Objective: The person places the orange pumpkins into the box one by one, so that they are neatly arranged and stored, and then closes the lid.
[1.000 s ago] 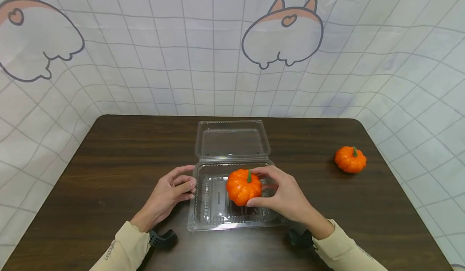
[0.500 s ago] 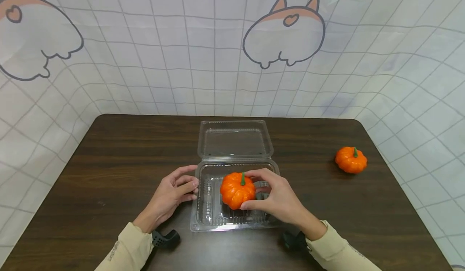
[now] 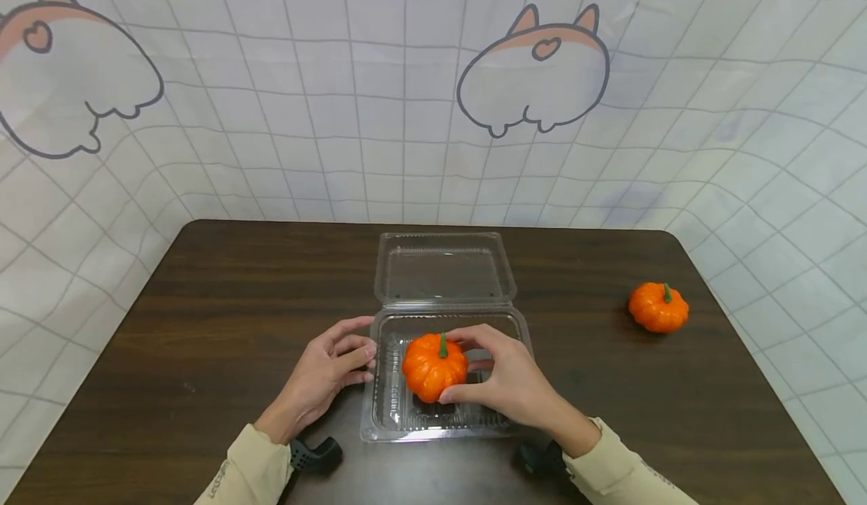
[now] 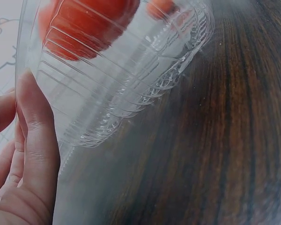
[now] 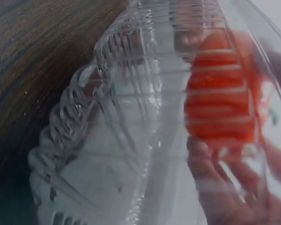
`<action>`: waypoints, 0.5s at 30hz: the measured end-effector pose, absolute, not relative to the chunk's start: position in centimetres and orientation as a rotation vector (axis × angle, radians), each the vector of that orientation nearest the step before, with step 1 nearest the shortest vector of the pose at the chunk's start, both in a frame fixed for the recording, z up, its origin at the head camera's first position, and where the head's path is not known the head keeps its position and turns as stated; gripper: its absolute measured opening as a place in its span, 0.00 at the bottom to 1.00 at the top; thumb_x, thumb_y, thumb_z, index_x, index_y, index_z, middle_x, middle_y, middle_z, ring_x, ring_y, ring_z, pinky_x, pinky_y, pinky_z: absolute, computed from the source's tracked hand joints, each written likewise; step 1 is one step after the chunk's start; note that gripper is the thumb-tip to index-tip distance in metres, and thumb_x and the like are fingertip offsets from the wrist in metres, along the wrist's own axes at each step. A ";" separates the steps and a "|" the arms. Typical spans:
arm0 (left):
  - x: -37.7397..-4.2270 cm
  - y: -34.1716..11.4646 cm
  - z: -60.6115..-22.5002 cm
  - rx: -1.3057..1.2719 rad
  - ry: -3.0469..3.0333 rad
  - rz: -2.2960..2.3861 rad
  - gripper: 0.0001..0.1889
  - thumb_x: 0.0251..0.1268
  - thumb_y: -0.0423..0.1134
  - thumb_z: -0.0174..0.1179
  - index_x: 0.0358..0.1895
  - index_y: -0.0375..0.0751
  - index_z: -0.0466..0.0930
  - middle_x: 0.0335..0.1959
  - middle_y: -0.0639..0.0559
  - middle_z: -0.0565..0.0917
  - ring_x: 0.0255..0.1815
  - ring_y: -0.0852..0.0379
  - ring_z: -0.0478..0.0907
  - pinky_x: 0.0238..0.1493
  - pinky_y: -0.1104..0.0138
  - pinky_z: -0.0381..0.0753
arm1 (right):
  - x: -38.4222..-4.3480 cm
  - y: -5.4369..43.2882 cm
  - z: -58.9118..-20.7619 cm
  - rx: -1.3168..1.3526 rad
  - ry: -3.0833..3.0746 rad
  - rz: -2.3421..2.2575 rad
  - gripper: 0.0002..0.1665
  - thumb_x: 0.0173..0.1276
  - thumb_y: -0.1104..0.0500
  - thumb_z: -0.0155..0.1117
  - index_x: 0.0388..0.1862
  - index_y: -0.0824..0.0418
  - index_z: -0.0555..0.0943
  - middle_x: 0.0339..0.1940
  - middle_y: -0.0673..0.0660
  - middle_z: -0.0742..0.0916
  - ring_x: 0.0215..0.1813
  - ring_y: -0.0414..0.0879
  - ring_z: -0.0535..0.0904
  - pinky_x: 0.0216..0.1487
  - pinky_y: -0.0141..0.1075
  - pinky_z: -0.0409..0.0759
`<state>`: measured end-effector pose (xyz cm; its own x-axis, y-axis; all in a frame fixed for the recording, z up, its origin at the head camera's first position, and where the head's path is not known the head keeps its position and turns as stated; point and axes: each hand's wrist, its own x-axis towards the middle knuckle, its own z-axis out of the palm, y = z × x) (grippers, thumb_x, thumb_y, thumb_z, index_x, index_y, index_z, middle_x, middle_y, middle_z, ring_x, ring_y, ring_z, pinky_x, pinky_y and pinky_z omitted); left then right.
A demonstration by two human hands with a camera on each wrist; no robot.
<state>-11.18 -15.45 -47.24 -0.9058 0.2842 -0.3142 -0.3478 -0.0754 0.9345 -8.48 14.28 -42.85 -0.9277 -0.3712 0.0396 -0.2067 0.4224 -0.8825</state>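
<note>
In the head view a clear plastic clamshell container (image 3: 406,433) sits on the table with its lid folded back. My right hand (image 3: 511,381) holds an orange toy pumpkin (image 3: 432,369) with a green stem, over the container's base. Thumb and fingers are on the pumpkin's right side. Through the clear wall, the right wrist view shows this pumpkin (image 5: 220,93) and the fingers. At the container's left edge my left hand (image 3: 325,377) pinches the rim; in the left wrist view its thumb (image 4: 35,117) lies against the rim, with other fingers across from it.
A second orange pumpkin (image 3: 658,308) sits at the right of the dark wood table (image 3: 203,324). The open lid (image 3: 445,268) lies behind the container's base. A white grid-patterned curtain (image 3: 339,114) surrounds the table's back and sides.
My right hand has carried the pumpkin leftward over the container's base. The left hand stays at the container's left edge. The second pumpkin has not moved.
</note>
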 end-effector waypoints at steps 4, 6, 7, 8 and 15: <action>-11.1 -15.5 -47.3 -0.079 1.794 2.029 0.32 0.69 0.37 0.69 0.74 0.47 0.68 0.46 0.53 0.85 0.40 0.57 0.84 0.45 0.66 0.91 | -8.5 13.9 -43.1 -0.556 2.492 -1.496 0.40 0.51 0.49 0.87 0.63 0.52 0.81 0.59 0.53 0.86 0.58 0.52 0.83 0.53 0.34 0.89; -11.1 -15.5 -47.3 -0.074 1.796 2.027 0.33 0.69 0.37 0.68 0.75 0.46 0.67 0.46 0.53 0.85 0.40 0.57 0.84 0.45 0.66 0.91 | -8.5 13.6 -43.1 -0.558 2.488 -1.478 0.40 0.52 0.48 0.87 0.63 0.52 0.81 0.59 0.53 0.86 0.58 0.52 0.83 0.53 0.35 0.90; -11.1 -15.5 -47.3 -0.068 1.795 2.026 0.33 0.69 0.37 0.68 0.75 0.46 0.67 0.46 0.53 0.85 0.41 0.57 0.84 0.45 0.67 0.91 | -8.5 13.5 -43.2 -0.558 2.486 -1.468 0.40 0.52 0.48 0.86 0.63 0.52 0.81 0.58 0.53 0.86 0.59 0.52 0.83 0.53 0.36 0.90; -11.1 -15.4 -47.3 -0.060 1.796 2.026 0.33 0.69 0.37 0.69 0.75 0.45 0.67 0.46 0.53 0.85 0.41 0.57 0.84 0.45 0.67 0.91 | -8.5 13.4 -43.1 -0.555 2.485 -1.457 0.40 0.52 0.48 0.86 0.63 0.53 0.81 0.59 0.53 0.85 0.59 0.52 0.83 0.54 0.37 0.90; -11.2 -15.3 -47.3 -0.071 1.788 2.025 0.33 0.69 0.37 0.68 0.75 0.46 0.67 0.46 0.53 0.85 0.41 0.57 0.84 0.45 0.67 0.91 | -8.5 12.8 -43.2 -0.548 2.482 -1.367 0.41 0.53 0.49 0.86 0.64 0.55 0.80 0.61 0.54 0.85 0.60 0.52 0.83 0.55 0.41 0.90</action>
<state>-11.16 -15.30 -47.31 -0.9038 0.2856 -0.3188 -0.3518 -0.0714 0.9333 -8.48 12.81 -43.23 -0.8966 -0.4411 -0.0402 -0.2019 0.4878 -0.8493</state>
